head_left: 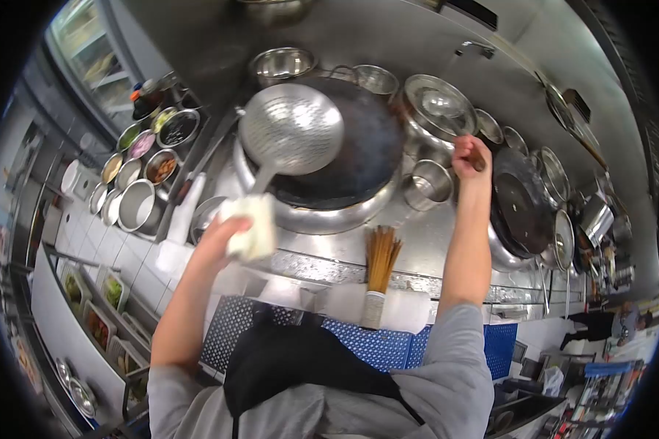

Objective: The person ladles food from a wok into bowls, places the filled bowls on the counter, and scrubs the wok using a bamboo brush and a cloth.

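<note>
My left hand (231, 238) is wrapped round a pale cloth (253, 228) at the handle of a large perforated metal strainer (291, 128). The strainer is over the left part of a dark wok (359, 146) on a round metal ring. Raised at the right, my right hand (471, 156) has its fingers curled, beside a lidded metal pot (439, 110); what it holds, if anything, I cannot make out. Below that hand and to its left stands an upright metal cup (427, 184). A bamboo brush (379, 274) lies at the counter's front edge.
Bowls of ingredients (161, 167) stand at the left. A second dark wok (520, 205) is right of my right forearm. A faucet (476, 50) juts from the back wall. Food trays (99, 322) are at lower left. Another person (615, 324) is far off at the right.
</note>
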Available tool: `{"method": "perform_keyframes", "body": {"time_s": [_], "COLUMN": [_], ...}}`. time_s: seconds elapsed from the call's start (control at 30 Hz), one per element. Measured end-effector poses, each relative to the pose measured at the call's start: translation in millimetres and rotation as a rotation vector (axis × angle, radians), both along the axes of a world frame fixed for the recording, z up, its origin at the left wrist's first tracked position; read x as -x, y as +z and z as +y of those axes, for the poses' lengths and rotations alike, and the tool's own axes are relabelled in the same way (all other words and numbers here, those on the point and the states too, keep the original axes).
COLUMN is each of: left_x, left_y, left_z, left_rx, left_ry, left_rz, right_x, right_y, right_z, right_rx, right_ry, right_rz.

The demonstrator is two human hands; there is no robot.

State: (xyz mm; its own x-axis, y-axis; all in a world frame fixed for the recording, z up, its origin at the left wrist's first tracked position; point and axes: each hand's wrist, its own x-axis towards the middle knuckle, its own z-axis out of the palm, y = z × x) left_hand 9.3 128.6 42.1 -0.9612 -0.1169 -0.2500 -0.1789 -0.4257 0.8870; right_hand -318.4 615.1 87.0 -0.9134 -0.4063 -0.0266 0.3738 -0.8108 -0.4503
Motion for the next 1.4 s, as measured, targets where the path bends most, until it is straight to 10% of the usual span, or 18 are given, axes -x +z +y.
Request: {"method": "perform_keyframes", "body": {"time_s": [0.37, 0.57, 0.63, 0.87, 1.1, 1.4], "left_x": [147.6, 149.5, 121.4, 19.7, -155.3, -206.2], "left_y": [58.3, 60.0, 62.2, 5.9, -64.1, -148.5], "left_z": [67.0, 50.8, 36.6, -69.2, -197.6, -221.1], "left_rx": [-0.463, -0.687, -0.423, 0.904, 0.007, -0.483], "left_ry": [-0.275, -0.315, -0.381, -0.05, 0.139, -0.036], "left_rz": [-0.052, -0.21, -0.213, 0.326, -0.118, -0.04], "right_x": [-234.5, -300.8, -314.5, -368.8, -466.2, -455.4], "right_y": [77.3, 45.4, 52.4, -59.3, -143.7, -187.4], "right_z": [-125.1, -162.1, -181.0, -133.3, -85.1, -67.3], "right_rx": [0.501, -0.379, -1.079, -1.705, -1.953, -2.459], "right_ry": [0.217, 0.071, -0.001, -0.453, -0.625, -0.536], "right_rz": [-0.277, -0.025, -0.008, 0.445, 0.326, 0.255]}}
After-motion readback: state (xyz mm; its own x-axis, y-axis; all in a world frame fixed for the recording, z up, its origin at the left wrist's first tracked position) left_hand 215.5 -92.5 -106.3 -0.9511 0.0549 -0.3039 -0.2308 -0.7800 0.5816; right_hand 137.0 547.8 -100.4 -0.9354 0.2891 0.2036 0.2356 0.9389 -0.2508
